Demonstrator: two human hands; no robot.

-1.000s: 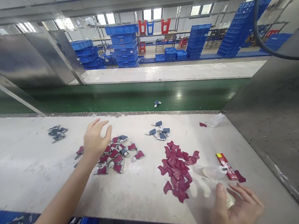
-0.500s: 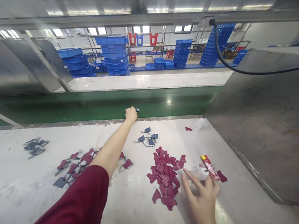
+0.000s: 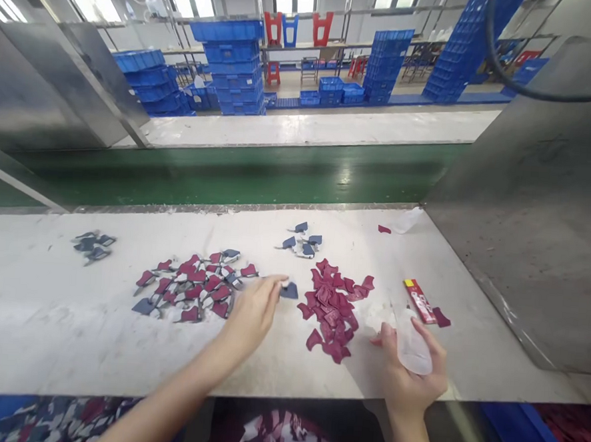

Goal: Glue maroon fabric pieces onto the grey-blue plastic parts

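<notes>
My left hand [image 3: 254, 313] is closed on a small dark blue piece [image 3: 290, 290], between the mixed pile and the maroon pile. In my right hand [image 3: 413, 375] is a translucent white squeeze bottle [image 3: 414, 347], its nozzle end toward the back. A pile of maroon cut pieces [image 3: 329, 310] lies left of that hand. Several maroon and grey pieces [image 3: 196, 287] are heaped left of my left hand, with a few dark blue ones among them. Behind the maroon pile sits a small group of dark blue and white pieces [image 3: 308, 250].
Dark pieces [image 3: 94, 245] lie at the far left. A red packet [image 3: 419, 300] and a clear plastic item [image 3: 406, 221] are at the right. Behind the white table [image 3: 42, 339] runs a green belt [image 3: 188, 176]. A metal panel [image 3: 541, 216] borders the right. Blue bins [image 3: 523, 435] stand below.
My left hand has come back from the green belt toward the table's middle and now holds a dark blue piece. My right hand has lifted the bottle into its grasp. The view has tilted down.
</notes>
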